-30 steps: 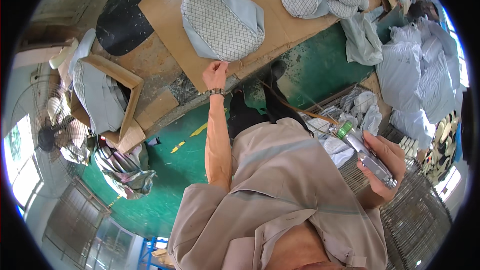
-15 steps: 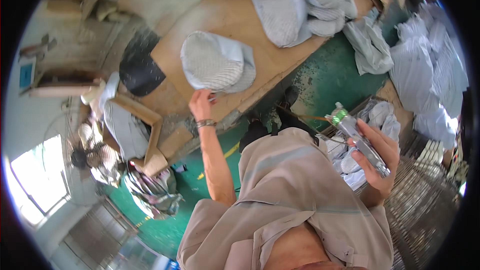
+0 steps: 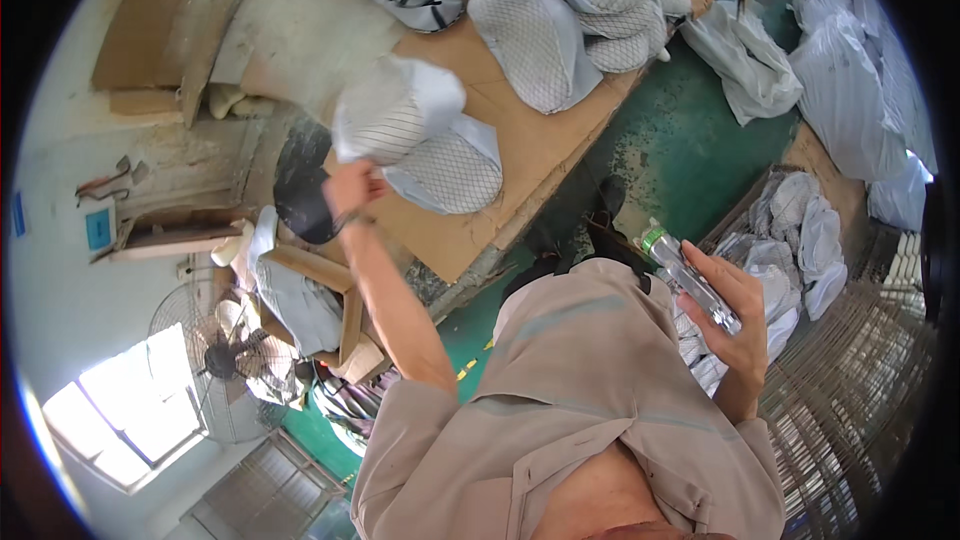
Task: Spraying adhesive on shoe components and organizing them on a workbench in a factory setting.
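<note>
My left hand (image 3: 354, 186) is closed at the lower edge of a pale, rounded cloth piece with a lined surface (image 3: 385, 118), which is lifted and blurred by motion. Under and beside it, a second pale oval piece with a diamond net pattern (image 3: 452, 172) lies on the cardboard sheet (image 3: 545, 155) that covers the table. In my right hand (image 3: 735, 305) is a silver, tube-shaped hand tool with a green band near its end (image 3: 695, 285). I hold it in front of my body, away from the table, its green end pointing to the upper left.
More netted oval pieces (image 3: 535, 45) are piled at the table's far side. A black round pad (image 3: 303, 180) sits at the left. White bags (image 3: 845, 80) stand at the right, above a heap of pale pieces (image 3: 790, 225). A fan (image 3: 225, 355) stands at the left.
My left hand has moved left and taken hold of the upper cloth piece, lifting it leftward off the piece below. My right hand still holds the tool. The view has shifted.
</note>
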Motion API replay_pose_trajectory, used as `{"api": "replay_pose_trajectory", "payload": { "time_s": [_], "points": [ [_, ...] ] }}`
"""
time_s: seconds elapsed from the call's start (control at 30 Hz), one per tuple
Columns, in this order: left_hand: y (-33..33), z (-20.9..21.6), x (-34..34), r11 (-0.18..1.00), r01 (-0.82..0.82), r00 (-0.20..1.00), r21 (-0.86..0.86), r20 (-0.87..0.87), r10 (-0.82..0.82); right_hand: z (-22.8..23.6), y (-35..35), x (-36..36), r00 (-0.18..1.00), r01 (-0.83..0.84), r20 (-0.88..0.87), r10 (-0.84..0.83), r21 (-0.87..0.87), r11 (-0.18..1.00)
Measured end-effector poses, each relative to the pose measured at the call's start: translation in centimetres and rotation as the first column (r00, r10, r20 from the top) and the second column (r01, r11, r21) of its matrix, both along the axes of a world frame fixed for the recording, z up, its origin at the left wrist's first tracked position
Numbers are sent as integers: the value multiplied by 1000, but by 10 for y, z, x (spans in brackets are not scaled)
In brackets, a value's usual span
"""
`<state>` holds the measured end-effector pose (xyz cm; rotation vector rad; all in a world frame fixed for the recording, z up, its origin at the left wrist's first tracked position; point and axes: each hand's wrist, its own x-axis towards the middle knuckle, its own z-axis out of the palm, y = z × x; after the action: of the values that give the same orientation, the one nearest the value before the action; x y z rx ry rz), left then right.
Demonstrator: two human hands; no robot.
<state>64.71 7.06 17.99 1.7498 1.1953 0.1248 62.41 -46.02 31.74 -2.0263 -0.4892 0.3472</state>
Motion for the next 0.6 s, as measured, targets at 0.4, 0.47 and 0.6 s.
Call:
{"api": "replay_pose_trajectory", "payload": {
  "time_s": [0.4, 0.47, 0.6],
  "points": [
    [39, 153, 75, 973, 168, 790, -157, 612, -37, -10, 24, 9, 999, -15, 30, 14, 9, 1000],
    [25, 171, 73, 981, 151, 767, -119, 641, -40, -14, 22, 9, 999, -23, 30, 23, 17, 1000],
    [25, 123, 85, 994, 111, 836, -18, 543, -83, -11, 15, 8, 1000, -1, 12, 1, 25, 1000]
  ]
}}
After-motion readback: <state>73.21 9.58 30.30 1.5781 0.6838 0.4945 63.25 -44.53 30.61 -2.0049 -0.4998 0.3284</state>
